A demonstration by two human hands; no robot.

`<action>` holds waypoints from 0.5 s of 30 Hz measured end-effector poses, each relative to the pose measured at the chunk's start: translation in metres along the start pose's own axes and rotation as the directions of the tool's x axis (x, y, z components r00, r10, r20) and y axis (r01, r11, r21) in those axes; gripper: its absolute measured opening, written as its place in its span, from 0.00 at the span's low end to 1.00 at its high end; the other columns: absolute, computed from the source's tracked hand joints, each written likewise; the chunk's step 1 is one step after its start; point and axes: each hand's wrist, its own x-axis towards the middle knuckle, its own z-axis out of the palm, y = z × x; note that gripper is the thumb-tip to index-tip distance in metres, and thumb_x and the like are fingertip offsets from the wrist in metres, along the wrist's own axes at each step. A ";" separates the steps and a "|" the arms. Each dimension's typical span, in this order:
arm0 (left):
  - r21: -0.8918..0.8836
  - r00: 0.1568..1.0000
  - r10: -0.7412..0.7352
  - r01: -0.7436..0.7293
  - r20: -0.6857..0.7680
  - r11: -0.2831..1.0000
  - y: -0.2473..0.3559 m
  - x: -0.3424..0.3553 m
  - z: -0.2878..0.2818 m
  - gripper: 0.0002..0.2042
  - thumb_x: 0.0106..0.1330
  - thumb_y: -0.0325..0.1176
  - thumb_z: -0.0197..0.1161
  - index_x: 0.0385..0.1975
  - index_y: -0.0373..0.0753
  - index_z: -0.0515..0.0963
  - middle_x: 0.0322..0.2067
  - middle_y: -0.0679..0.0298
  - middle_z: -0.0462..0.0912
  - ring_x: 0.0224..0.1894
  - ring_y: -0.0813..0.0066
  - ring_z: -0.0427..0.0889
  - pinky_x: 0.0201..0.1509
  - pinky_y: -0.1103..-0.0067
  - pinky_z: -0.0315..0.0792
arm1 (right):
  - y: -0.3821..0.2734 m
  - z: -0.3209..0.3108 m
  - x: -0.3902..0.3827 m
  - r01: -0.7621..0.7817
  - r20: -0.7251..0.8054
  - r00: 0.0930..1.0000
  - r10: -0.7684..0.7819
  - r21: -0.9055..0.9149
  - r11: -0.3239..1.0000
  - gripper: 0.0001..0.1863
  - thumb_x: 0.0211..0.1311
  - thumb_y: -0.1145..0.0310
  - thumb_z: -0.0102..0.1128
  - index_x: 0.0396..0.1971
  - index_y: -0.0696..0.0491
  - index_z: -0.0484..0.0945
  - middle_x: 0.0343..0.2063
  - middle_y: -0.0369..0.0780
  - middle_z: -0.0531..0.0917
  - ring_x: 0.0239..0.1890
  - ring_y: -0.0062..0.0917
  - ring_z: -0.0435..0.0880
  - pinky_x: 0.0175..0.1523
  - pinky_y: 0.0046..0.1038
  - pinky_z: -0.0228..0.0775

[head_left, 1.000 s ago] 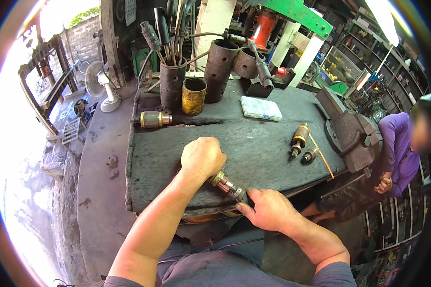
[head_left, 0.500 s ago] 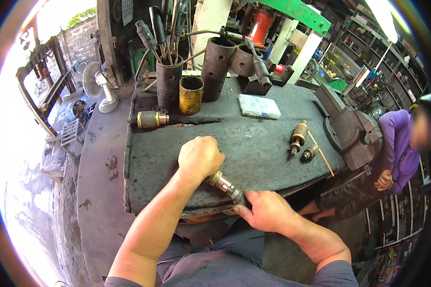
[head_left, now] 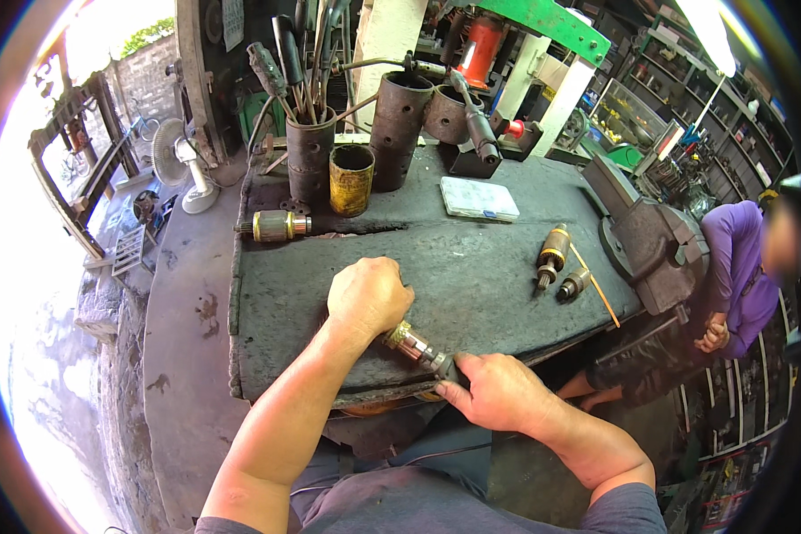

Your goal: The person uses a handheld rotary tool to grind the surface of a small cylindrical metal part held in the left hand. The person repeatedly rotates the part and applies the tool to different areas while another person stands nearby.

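Head view: I see the left hand (head_left: 370, 296) fisted over the armature (head_left: 411, 343), right hand (head_left: 500, 392) pinching its end. Tools (head_left: 287, 41) crowd the dark can (head_left: 311, 165).

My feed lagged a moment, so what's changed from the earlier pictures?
Only the view visibly shifted: the bench sits slightly further left in the picture. The left hand and right hand keep hold of the metal part; nothing was let go. The white case stays put on the bench.

Metal part (head_left: 415, 345): one end hidden (under left hand (head_left: 368, 295)); green frame (head_left: 556, 21) cut off.
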 end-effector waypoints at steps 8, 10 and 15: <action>-0.021 0.998 0.049 -0.048 0.042 0.999 -0.009 -0.006 -0.003 0.19 0.65 0.47 0.76 0.48 0.41 0.95 0.44 0.50 0.97 0.52 0.47 0.96 0.62 0.59 0.87 | -0.001 0.001 -0.001 0.020 0.002 1.000 -0.020 0.039 0.999 0.29 0.82 0.44 0.65 0.43 0.61 0.84 0.34 0.58 0.92 0.41 0.61 0.92 0.49 0.59 0.85; -0.037 0.996 0.073 -0.071 0.054 0.997 -0.014 -0.009 -0.003 0.19 0.64 0.47 0.76 0.48 0.42 0.95 0.44 0.50 0.97 0.53 0.48 0.96 0.63 0.59 0.87 | -0.001 0.000 0.000 0.009 -0.019 1.000 -0.008 0.021 1.000 0.29 0.82 0.44 0.65 0.43 0.61 0.84 0.33 0.57 0.92 0.40 0.61 0.93 0.50 0.59 0.85; -0.063 0.995 0.083 -0.079 0.060 0.995 -0.017 -0.012 -0.004 0.20 0.63 0.47 0.77 0.50 0.43 0.95 0.44 0.52 0.97 0.53 0.49 0.96 0.63 0.60 0.87 | -0.002 0.000 0.000 0.033 0.004 0.999 -0.033 0.021 0.999 0.29 0.82 0.44 0.65 0.42 0.62 0.84 0.34 0.57 0.92 0.41 0.61 0.92 0.49 0.59 0.85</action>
